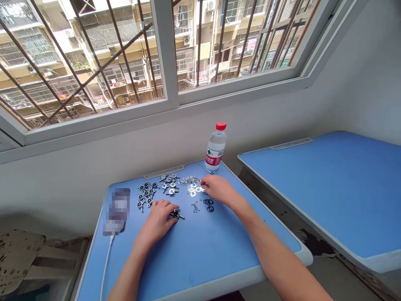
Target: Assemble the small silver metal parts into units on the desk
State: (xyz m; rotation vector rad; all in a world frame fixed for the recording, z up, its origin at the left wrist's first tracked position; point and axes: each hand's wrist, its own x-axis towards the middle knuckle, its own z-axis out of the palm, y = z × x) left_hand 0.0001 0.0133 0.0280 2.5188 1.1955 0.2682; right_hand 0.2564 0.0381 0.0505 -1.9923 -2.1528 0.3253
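My left hand (158, 217) rests on the blue desk (194, 251), its fingers pinched on a small metal fitting (177, 215). My right hand (217, 188) reaches further back, fingers curled at a pile of small white and silver parts (193, 189), and seems to pinch one of them. A thin blue-handled tool (207, 169) lies just behind that hand. Several assembled metal fittings (147, 195) lie at the back left of the desk. Black rubber rings (209, 205) and tiny screws (195, 206) lie between my hands.
A water bottle (216, 146) with a red cap stands at the desk's back right corner. A blurred phone (117, 210) with a white cable (105, 263) lies at the left. A second blue desk (332, 188) stands to the right across a gap. A barred window (156, 54) is above.
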